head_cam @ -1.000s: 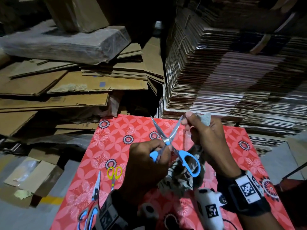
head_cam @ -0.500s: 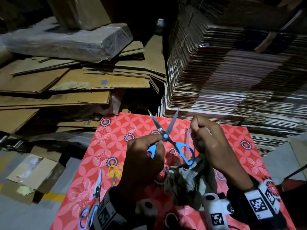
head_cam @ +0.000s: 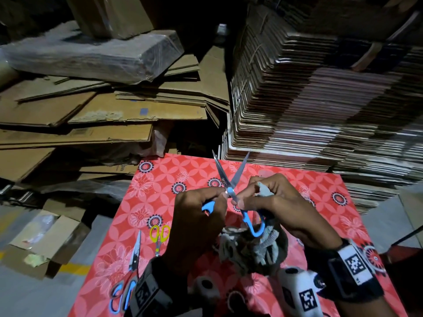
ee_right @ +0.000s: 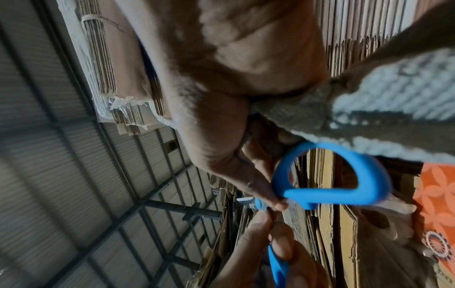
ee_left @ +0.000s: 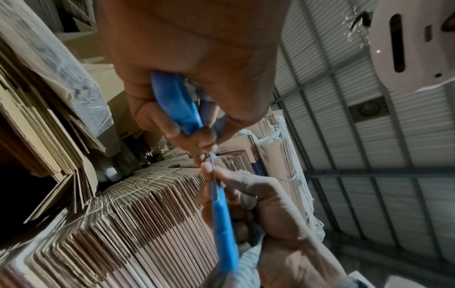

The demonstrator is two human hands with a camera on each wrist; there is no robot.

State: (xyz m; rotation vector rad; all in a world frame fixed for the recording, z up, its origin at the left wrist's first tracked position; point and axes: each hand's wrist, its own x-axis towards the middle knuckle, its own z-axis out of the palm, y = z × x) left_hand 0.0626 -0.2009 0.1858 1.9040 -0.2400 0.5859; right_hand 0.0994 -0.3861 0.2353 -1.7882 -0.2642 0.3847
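Left hand (head_cam: pixel 199 216) is curled tight round one handle of the blue scissors (head_cam: pixel 229 192). They're held up over the red flowered tablecloth (head_cam: pixel 155 179) with the blades crossed open in an X. Right hand (head_cam: pixel 274 202) is curled too, with a grey rag (head_cam: pixel 254 250) bunched in it and the fingertips pinching right by the pivot. Count: three scissors total, since a yellow pair (head_cam: pixel 159 234) and another blue-handled pair (head_cam: pixel 130 273) lie flat on the tablecloth, plus one rag.

I hold the blue-handled scissors (head_cam: pixel 230 192) upright, their 2 blades crossed open; the grey-and-white cloth (head_cam: pixel 248 255) hangs bunched just below.
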